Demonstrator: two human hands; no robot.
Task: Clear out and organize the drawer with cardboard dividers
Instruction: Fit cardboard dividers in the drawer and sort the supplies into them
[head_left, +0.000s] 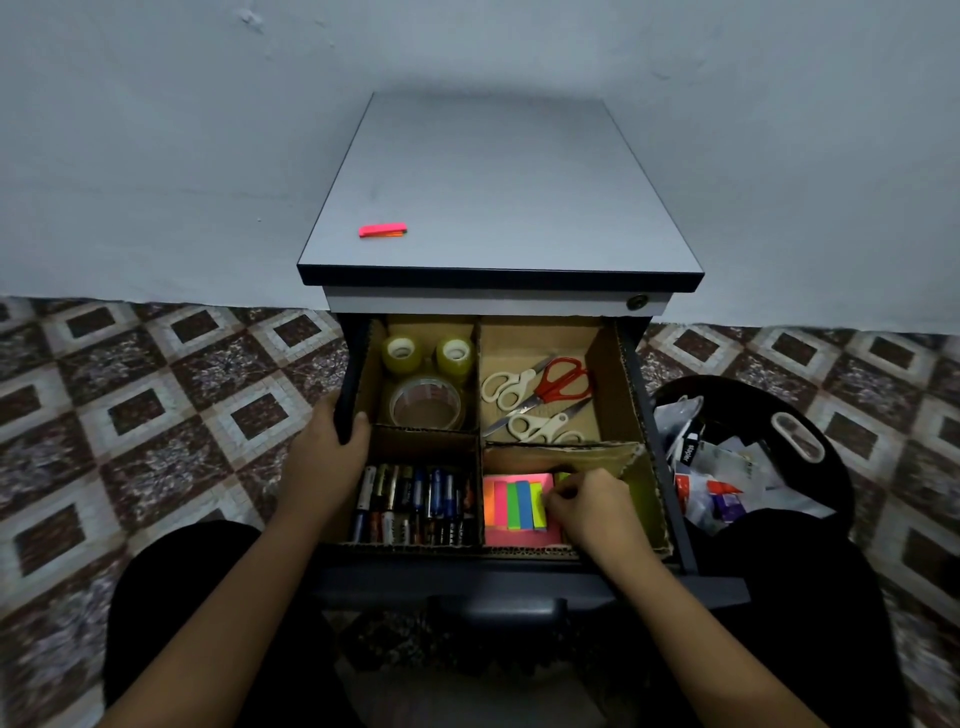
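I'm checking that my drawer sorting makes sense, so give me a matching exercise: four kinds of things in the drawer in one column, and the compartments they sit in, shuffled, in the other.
Things
1. tape rolls
2. scissors
3. batteries
4. sticky notes

Compartments (near means closest to the camera)
A. near right
B. far left
C. near left
D. far right

Pairs: 1-B, 2-D, 3-C, 4-A
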